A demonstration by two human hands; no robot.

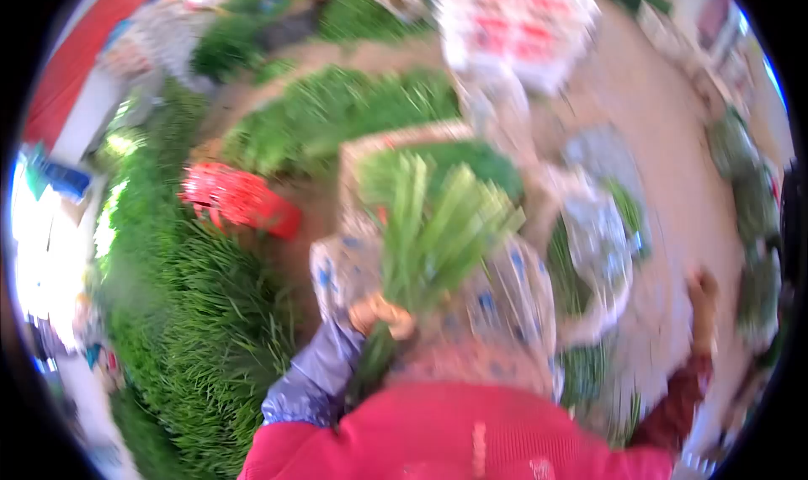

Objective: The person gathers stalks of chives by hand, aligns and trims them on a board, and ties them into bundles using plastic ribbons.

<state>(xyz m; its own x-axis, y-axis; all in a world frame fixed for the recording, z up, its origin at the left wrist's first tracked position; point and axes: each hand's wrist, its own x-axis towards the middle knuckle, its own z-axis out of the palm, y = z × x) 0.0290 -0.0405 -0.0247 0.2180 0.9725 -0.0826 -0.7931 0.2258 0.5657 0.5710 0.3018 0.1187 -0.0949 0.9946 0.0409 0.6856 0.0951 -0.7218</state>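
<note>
My left hand (383, 315), in a shiny purple-grey sleeve cover, is wrapped round a bunch of garlic chives (429, 236). The pale stalk ends fan out away from me, and darker leaves hang below the fist. Beneath the bunch are a patterned plastic-covered lap (505, 299) and a box (358, 173) with more greens in it. Far out to the right, my right hand (703, 291) reaches over the floor from a dark red sleeve. Its fingers are blurred, and I cannot make out anything in them.
Piled greens (185, 286) cover the left side, with another heap (337, 114) ahead. A red bundle (240, 200) lies between them. A white bag with red print (518, 30) stands ahead. Clear plastic bags (593, 244) lie to the right, and wrapped bundles (745, 202) line the far right.
</note>
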